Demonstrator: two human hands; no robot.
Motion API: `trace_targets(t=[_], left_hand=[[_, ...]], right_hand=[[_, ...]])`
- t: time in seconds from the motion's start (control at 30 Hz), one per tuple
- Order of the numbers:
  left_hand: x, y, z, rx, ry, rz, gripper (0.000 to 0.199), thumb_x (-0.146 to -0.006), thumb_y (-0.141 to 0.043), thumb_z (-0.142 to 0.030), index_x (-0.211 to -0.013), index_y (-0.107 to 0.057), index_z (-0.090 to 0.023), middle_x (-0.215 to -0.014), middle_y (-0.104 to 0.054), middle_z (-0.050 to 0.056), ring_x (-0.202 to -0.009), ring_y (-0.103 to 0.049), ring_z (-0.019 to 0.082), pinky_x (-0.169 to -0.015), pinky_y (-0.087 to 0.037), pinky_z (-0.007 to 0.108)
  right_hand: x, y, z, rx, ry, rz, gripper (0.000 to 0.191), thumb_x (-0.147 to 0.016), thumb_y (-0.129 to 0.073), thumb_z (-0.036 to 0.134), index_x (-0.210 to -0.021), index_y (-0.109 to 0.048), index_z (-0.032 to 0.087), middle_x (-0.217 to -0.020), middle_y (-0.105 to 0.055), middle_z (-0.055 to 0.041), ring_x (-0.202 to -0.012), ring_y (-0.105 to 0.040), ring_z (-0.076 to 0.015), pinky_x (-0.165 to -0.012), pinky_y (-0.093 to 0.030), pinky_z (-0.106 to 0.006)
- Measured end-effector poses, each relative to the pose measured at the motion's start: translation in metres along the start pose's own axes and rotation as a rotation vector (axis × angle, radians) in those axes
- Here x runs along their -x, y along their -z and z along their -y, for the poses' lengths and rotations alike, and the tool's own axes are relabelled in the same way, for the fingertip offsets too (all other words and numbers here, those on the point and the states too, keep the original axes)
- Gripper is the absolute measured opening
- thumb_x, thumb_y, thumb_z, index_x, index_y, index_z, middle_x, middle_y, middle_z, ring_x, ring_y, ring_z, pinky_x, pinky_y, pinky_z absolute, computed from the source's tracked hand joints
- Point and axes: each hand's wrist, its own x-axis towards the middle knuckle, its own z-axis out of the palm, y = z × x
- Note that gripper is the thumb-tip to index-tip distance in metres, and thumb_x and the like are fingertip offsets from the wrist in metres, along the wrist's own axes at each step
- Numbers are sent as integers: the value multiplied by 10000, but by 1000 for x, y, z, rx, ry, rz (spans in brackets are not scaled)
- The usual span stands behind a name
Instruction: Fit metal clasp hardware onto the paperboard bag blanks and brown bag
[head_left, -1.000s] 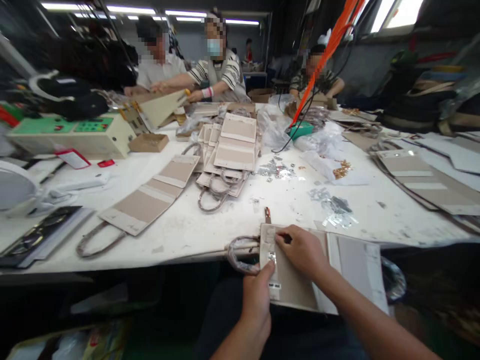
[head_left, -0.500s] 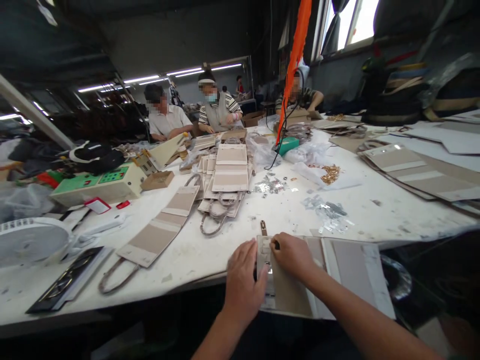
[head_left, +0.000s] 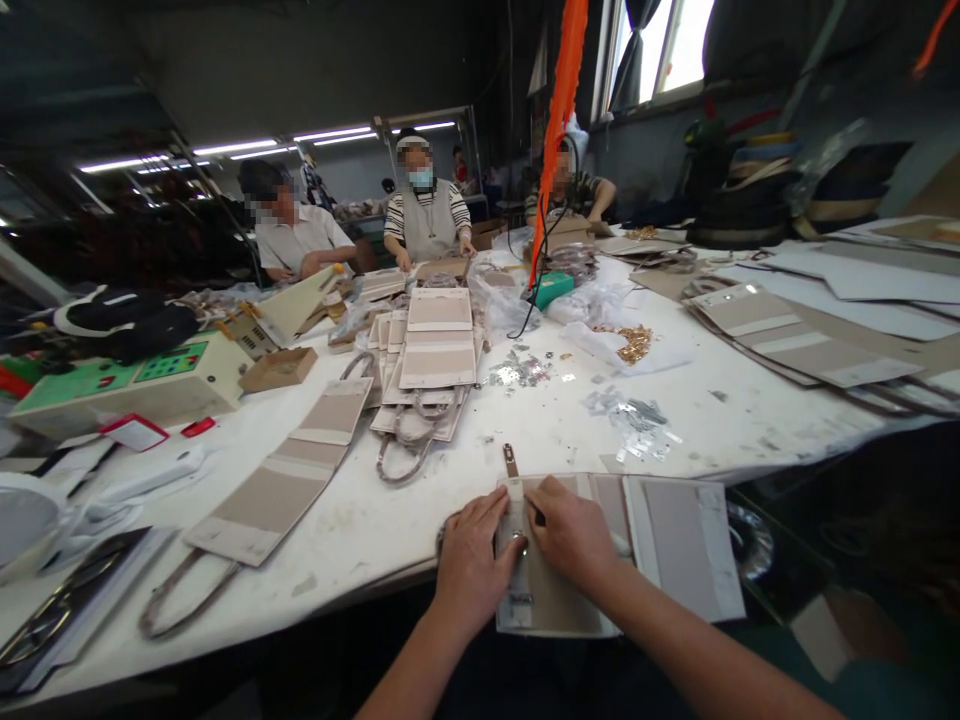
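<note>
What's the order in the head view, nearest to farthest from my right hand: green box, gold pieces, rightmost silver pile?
1. Rightmost silver pile: ahead of your right hand, rightward.
2. Gold pieces: beyond that pile.
3. Green box: farthest back, left of the gold pieces.

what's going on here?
A person has both bare hands on a beige panel at the near edge of the white table. The left hand lies on its left end, thumb down; the right hand is curled on it just alongside, and whatever it may grip is hidden. A small dark strap pokes out past the far edge. Beyond lie a panel stack and loose metal plates.
</note>
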Motion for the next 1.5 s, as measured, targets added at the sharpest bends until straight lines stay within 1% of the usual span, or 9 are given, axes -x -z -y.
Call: trace_targets(t=[0.23, 0.5, 0.73, 0.83, 0.97, 1.07, 1.13, 1.23, 1.5], left_hand=[[-9, 2, 9, 1, 29, 45, 572, -896, -657, -294, -1457, -571, -225, -1542, -553, 62, -1403, -493, 267, -1151, -384, 472], [-11, -1, 13, -66, -14, 50, 535, -942, -625, -337, -1466, -563, -248, -1556, -526, 74, -1401, -476, 275, -1127, -408, 453], [-12, 13, 4, -152, -54, 86, 514, -959, -609, -364, -1457, -564, -246, -1524, -553, 87, -1361, -500, 281, -1054, -432, 446], [-12, 21, 3, -175, -80, 108, 542, -940, -639, -411, -1456, -570, -262, -1500, -575, 92, -1333, -514, 296, -1021, -422, 450], [-15, 27, 8, -207, -121, 95, 521, -926, -660, -438, -1421, -603, -285, -1428, -624, 92, -1272, -544, 301, -971, -394, 451], [-18, 27, 14, -212, -154, 72, 476, -922, -677, -415, -1380, -635, -295, -1342, -659, 77, -1208, -570, 286, -938, -380, 437], [-20, 25, 17, -203, -164, 53, 456, -919, -687, -403, -1363, -648, -302, -1281, -674, 69, -1160, -583, 273, -924, -374, 426], [-19, 21, 20, -181, -157, 24, 442, -921, -694, -397, -1352, -656, -309, -1223, -678, 62, -1123, -586, 262, -916, -372, 415], [-21, 17, 20, -104, -90, 15, 392, -903, -722, -371, -1291, -707, -315, -1112, -681, 48, -1075, -584, 253, -893, -398, 393]], right_hand=[[-3, -5, 6, 22, 9, 0, 140, -946, -537, 210, -986, -668, 240, -1045, -671, -34, -849, -682, -199, -657, -365, -298], [-7, -4, 6, 29, 44, 61, 245, -905, -550, 188, -1114, -666, 242, -1107, -685, -55, -884, -694, -225, -690, -417, -297], [-10, 7, 7, 21, 59, 57, 250, -907, -577, 221, -1115, -715, 239, -1080, -722, -58, -851, -696, -205, -712, -437, -275], [-14, 24, -13, -58, 28, -2, 218, -945, -579, 292, -1049, -768, 260, -1041, -759, -39, -907, -705, -200, -778, -463, -271], [-20, 59, -74, -49, -167, -146, 241, -947, -606, 354, -1088, -786, 277, -1089, -783, -18, -1012, -704, -209, -865, -483, -287], [-25, 77, -121, 43, -291, -130, 240, -923, -635, 358, -1073, -798, 266, -1082, -786, -28, -1019, -702, -229, -875, -486, -308], [-29, 80, -141, 61, -324, -104, 261, -915, -643, 363, -1094, -800, 257, -1070, -787, -40, -995, -708, -230, -871, -488, -311], [-36, 74, -155, 77, -349, -72, 271, -899, -653, 385, -1086, -810, 267, -1064, -787, -42, -991, -708, -234, -847, -486, -303], [-50, 71, -160, 74, -351, -25, 199, -860, -655, 301, -960, -823, 265, -1006, -793, -34, -974, -705, -228, -830, -470, -287]])
